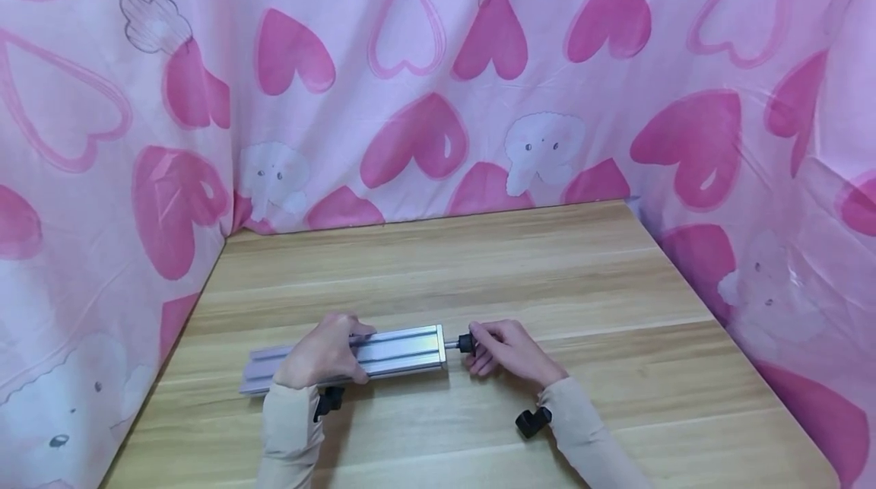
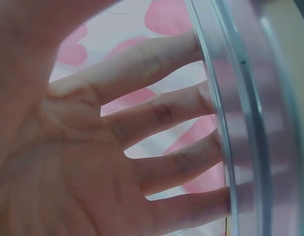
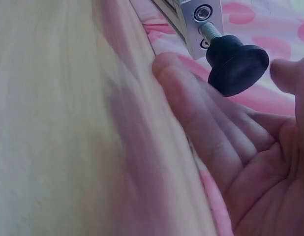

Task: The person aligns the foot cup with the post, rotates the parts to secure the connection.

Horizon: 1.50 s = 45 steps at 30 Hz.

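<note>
My left hand (image 1: 322, 352) grips a silver aluminium profile (image 1: 400, 350) with long grooves, thumb on the near side and fingers across to the far side. In the left wrist view the fingertips meet the grooved face of the profile (image 2: 255, 118). From its right end plate sticks a threaded stud (image 3: 209, 32) carrying a black levelling foot (image 3: 238, 70). Around this foot is my right hand (image 1: 505, 352), its fingers (image 3: 201, 115) extended below and behind it. The thumb tip lies just off the foot's rim in the right wrist view.
The wood-grain table (image 1: 438, 268) lies beneath both hands. A pink heart-patterned curtain (image 1: 479, 109) encloses its back and sides. Black wrist mounts (image 1: 534, 423) sit at both sleeves. A round screw head shows in the profile's end plate (image 3: 191, 29).
</note>
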### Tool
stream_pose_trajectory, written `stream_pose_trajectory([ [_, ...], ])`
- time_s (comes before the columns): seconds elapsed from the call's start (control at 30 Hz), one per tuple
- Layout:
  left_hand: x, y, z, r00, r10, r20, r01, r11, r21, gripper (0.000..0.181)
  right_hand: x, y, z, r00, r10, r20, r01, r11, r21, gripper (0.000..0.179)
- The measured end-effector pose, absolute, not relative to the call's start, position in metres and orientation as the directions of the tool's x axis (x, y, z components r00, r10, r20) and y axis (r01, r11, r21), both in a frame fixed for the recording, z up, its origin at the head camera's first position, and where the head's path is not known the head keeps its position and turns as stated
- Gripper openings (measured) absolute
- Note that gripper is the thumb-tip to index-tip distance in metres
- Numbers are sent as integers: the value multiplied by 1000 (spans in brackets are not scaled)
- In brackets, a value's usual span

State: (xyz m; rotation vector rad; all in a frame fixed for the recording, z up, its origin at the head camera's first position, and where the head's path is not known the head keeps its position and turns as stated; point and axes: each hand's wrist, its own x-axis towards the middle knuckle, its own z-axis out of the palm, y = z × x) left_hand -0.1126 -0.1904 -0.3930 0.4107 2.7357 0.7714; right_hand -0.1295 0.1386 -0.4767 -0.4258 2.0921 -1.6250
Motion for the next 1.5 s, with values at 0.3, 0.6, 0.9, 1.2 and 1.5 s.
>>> stream_pose_trajectory([
  [0.3,-114,-190,-394,-926,331,-183,191,826,530,73,-122,142,-465,-851,-523,42,-258,347,-902,57],
  [0.6,-114,-189,-393,-917,347,-196,194,818,542,74,-125,145,-465,-847,-525,81,-235,234,-943,45],
  [0.9,-113,-190,-397,-923,343,-174,204,820,535,72,-128,145,-470,-862,-506,-43,-145,327,-934,41],
  [1.2,-110,-186,-386,-921,352,-168,215,816,537,71,-132,144,-469,-842,-525,-125,-14,252,-968,50],
  [1.5,-111,-188,-388,-916,362,-173,221,815,536,72,-126,146,-468,-864,-498,-69,-104,310,-945,39],
])
